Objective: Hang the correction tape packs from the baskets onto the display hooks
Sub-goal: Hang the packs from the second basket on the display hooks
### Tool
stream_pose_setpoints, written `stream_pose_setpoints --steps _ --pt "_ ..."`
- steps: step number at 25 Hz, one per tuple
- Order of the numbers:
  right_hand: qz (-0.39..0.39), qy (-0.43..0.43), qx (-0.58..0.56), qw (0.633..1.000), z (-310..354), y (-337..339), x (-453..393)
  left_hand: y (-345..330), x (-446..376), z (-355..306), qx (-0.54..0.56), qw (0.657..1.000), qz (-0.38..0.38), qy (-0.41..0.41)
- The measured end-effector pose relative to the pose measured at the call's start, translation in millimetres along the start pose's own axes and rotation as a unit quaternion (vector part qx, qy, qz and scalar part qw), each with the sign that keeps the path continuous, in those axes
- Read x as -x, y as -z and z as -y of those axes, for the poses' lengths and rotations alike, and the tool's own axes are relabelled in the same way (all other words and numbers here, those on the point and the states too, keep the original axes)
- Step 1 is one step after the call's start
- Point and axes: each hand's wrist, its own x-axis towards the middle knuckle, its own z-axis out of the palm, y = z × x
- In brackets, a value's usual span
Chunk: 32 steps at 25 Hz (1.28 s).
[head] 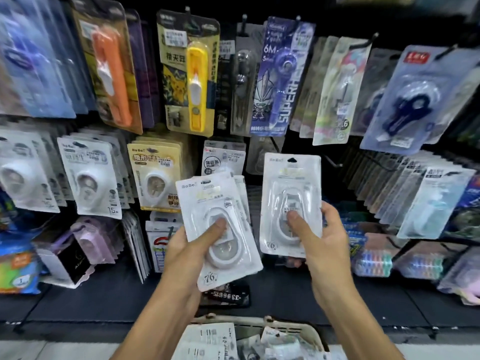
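Note:
My left hand (191, 245) grips a small stack of white correction tape packs (207, 201), tilted left, thumb on the front blister. My right hand (322, 240) holds a single white correction tape pack (292, 183) upright, thumb on its blister, its hang hole at the top. Just right of that pack a bare display hook (333, 162) sticks out of the dark back wall. A beige basket (298, 331) with several more packs stands below, between my forearms.
Hooks all around carry other packs: orange (109, 74) and yellow (197, 81) ones above, white ones (91, 178) at left, grey rows (415, 188) at right. A dark shelf (104, 300) below holds boxed goods and a price tag.

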Motion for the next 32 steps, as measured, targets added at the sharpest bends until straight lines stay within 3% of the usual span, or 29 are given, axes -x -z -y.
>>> stream_pose_setpoints --steps 5,9,13,15,18,20,25,28,32 --pt "-0.026 -0.025 0.062 0.997 3 -1 -23 2 -5 -17 -0.008 0.998 -0.009 -0.063" --pt "0.009 -0.104 -0.002 0.995 1 -5 -14 0 -5 -12 -0.019 0.998 -0.008 -0.064" --pt "0.154 -0.069 0.024 0.985 -4 -18 15 -7 -5 -5 -0.043 0.997 -0.006 -0.067" --pt "0.189 -0.059 0.044 0.979 -2 -27 23 -7 -4 -4 -0.052 0.997 0.029 -0.048" --pt "0.133 -0.067 -0.042 0.988 0 -30 19 -3 -3 -8 -0.013 0.996 0.088 -0.022" --pt "0.083 -0.069 -0.080 0.991 5 -26 12 1 -4 -10 0.004 0.997 0.070 -0.038" --pt "-0.023 -0.061 0.001 0.998 9 -9 0 6 -6 -16 -0.041 0.995 -0.008 -0.087" --pt "-0.086 -0.023 -0.013 0.996 9 -3 1 10 -7 -20 -0.047 0.993 -0.025 -0.102" --pt "-0.080 -0.051 -0.016 0.995 5 -2 4 9 -4 -22 -0.058 0.993 -0.027 -0.096"
